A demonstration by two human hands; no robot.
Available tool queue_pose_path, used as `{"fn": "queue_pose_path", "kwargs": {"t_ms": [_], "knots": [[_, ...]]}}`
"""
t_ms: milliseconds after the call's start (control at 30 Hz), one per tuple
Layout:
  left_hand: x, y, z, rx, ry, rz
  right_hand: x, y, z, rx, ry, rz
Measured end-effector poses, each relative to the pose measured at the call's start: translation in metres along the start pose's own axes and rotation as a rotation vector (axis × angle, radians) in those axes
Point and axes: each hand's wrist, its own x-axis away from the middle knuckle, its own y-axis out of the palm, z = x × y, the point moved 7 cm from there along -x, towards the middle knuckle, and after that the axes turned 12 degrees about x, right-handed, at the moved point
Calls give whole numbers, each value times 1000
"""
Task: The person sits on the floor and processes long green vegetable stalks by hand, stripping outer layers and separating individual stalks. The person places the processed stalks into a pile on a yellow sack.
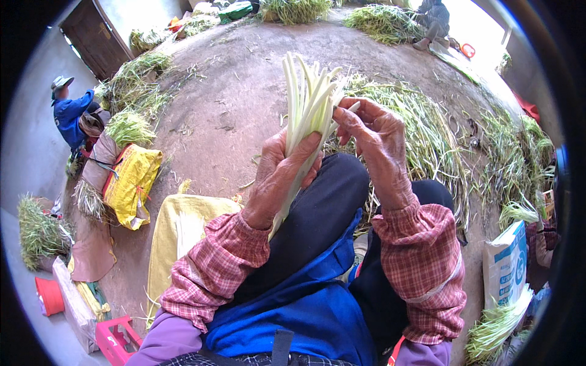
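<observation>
My left hand [286, 171] is closed around a bundle of pale green-white plant stalks [309, 100], held upright over my crossed legs, with the lower ends slanting down behind my wrist. At the bundle's right side, near its top, my right hand [373, 130] pinches a thin pale stalk between thumb and fingers. Beyond my right hand a wide heap of long green stalks [425, 123] lies on the floor. More white stalks [190, 231] rest on a yellow cloth or sack [167, 228] beside my left forearm.
A person in blue [71, 119] sits at the left near a yellow woven sack [132, 183] and stalk piles. Another person [432, 20] sits at the top right. A pink plastic stool [103, 336] and red bucket [49, 296] stand lower left; a white-and-blue sack [506, 265] is at right.
</observation>
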Motion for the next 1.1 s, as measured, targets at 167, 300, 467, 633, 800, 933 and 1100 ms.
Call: {"fn": "queue_pose_path", "kwargs": {"t_ms": [167,300,467,633,800,933,1100], "knots": [[2,0,5,-19,71,94,0,5,-2,-15,-21,-91],[3,3,7,-28,114,97,1,9,1,51,-47,-121],[4,0,4,-5,176,144,1,15,1,1,-32,-134],[6,0,7,-26,158,153,-1,14,6,19,-7,-138],[4,-9,8,7,180,216,1,14,4,1,18,-186],[3,-5,6,-36,216,225,-1,17,4,17,-16,-196],[5,-1,7,-55,207,183,-2,17,9,18,-10,-109]]}}
